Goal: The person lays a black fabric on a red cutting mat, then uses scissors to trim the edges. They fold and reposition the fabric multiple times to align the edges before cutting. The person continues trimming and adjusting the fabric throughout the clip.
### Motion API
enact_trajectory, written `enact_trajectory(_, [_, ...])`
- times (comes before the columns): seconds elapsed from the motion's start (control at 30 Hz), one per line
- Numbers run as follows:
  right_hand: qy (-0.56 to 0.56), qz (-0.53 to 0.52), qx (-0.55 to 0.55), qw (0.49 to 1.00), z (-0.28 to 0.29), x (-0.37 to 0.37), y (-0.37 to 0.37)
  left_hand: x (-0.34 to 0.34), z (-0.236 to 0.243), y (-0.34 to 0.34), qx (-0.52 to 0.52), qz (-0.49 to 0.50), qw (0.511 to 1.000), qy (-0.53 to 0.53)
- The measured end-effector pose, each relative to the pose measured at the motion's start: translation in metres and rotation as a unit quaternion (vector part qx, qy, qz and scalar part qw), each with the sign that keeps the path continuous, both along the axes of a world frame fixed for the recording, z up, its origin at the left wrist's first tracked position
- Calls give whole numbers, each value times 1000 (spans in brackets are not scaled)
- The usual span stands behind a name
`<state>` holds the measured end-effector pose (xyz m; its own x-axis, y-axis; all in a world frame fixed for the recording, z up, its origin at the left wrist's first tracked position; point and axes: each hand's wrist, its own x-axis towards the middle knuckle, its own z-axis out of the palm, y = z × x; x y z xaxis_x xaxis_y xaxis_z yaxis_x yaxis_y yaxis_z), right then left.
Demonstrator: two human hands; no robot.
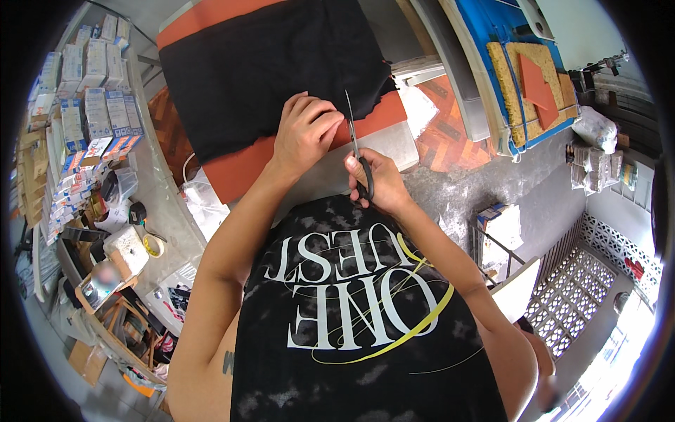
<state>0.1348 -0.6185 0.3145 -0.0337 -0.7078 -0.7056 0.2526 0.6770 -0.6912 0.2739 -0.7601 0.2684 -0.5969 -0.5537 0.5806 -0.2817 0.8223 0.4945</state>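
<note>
Black-handled scissors (363,171) are in my right hand (383,181), their slim blades pointing away from me and looking nearly closed. Just left of the blades is my left hand (304,135), its fingers bent and thumb and forefinger pressed together. Whatever lies between those fingertips is too small to make out. A large black cloth (260,70) spreads beneath and beyond both hands, its near edge passing under my left hand. At the right its border looks ragged. The cloth rests on an orange-red board (235,176).
Stacked boxes (95,63) crowd shelving at the left, with a tape roll (153,245) on a cluttered grey ledge. A blue-framed table (503,32) holding a yellow speckled board (503,84) stands at the far right. Behind on the right are a railing and a lattice wall (576,302).
</note>
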Motion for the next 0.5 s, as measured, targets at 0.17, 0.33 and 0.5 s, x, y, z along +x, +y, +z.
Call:
enact_trajectory(0.17, [2, -2, -3, 1000, 3, 1, 1, 0, -1, -1, 4, -4, 1000, 3])
enact_trajectory(0.33, [-11, -21, -25, 999, 1, -1, -6, 1, 3, -1, 18, -24, 999, 12])
enact_trajectory(0.5, [-30, 4, -10, 1000, -2, -7, -5, -7, 14, -25, 20, -12, 999, 41])
